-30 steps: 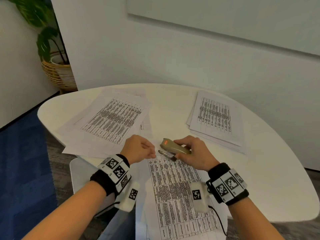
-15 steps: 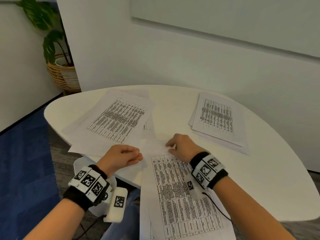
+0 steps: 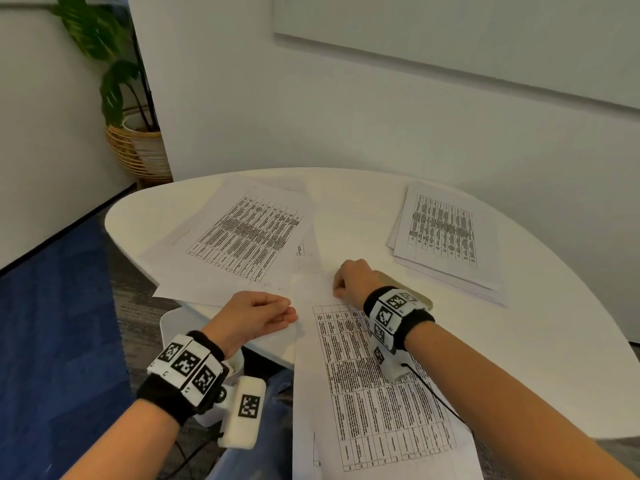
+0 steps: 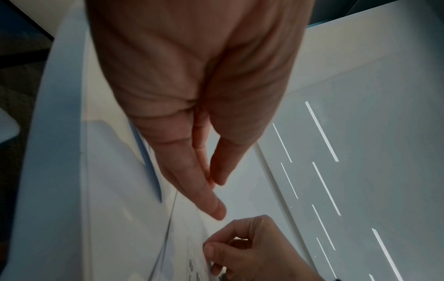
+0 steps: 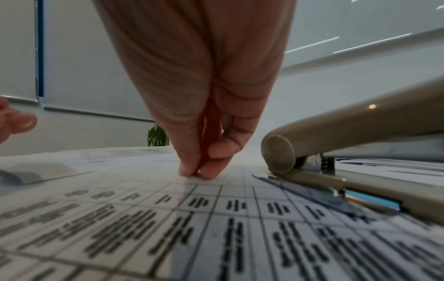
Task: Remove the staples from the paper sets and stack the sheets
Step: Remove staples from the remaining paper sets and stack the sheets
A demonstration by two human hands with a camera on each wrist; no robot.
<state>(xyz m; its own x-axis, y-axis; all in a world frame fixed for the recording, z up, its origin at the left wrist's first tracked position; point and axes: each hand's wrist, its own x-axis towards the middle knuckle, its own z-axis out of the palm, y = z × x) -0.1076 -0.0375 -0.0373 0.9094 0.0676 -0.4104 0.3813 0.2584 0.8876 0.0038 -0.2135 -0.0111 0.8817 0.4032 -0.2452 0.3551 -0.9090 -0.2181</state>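
A stapled paper set (image 3: 374, 393) printed with a table lies in front of me and hangs over the table's near edge. My right hand (image 3: 337, 289) is at its top left corner. In the right wrist view, thumb and forefinger (image 5: 198, 174) pinch a small staple there. The beige stapler (image 5: 348, 133) lies on the set just right of that hand, mostly hidden behind the wrist (image 3: 420, 299) in the head view. My left hand (image 3: 289, 315) rests on the set's left edge with its fingers straight (image 4: 217, 197), holding nothing.
On the white oval table (image 3: 519, 358), a loose spread of printed sheets (image 3: 242, 237) lies at the back left and a neater stack (image 3: 446, 233) at the back right. A potted plant in a wicker basket (image 3: 138, 150) stands on the floor beyond the left end.
A second ago my right hand held the stapler at the set's corner. The stapler now lies on the paper and that hand pinches at the corner. My left hand drew back to the left edge.
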